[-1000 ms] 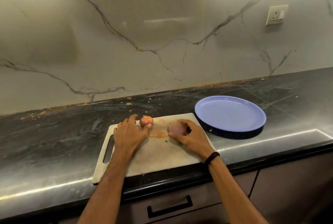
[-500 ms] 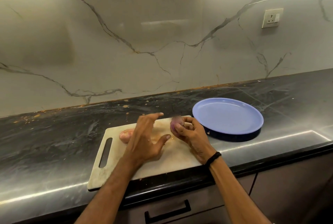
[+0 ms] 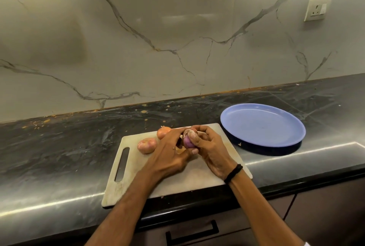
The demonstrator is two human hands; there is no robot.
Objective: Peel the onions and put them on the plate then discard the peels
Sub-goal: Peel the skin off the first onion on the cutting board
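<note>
My right grip (image 3: 211, 149) curled round the purple onion (image 3: 186, 142); my left grip (image 3: 167, 154) pinched it over the cutting board (image 3: 189, 177)

Three onions: purple onion (image 3: 187, 141), pink onion (image 3: 147, 145), orange onion (image 3: 162, 132); one board (image 3: 126, 186); one plate (image 3: 262, 125); two hands: left hand (image 3: 167, 156), right hand (image 3: 213, 150); one socket (image 3: 317, 9); one wristband (image 3: 234, 173); one drawer handle (image 3: 192, 234).
</note>
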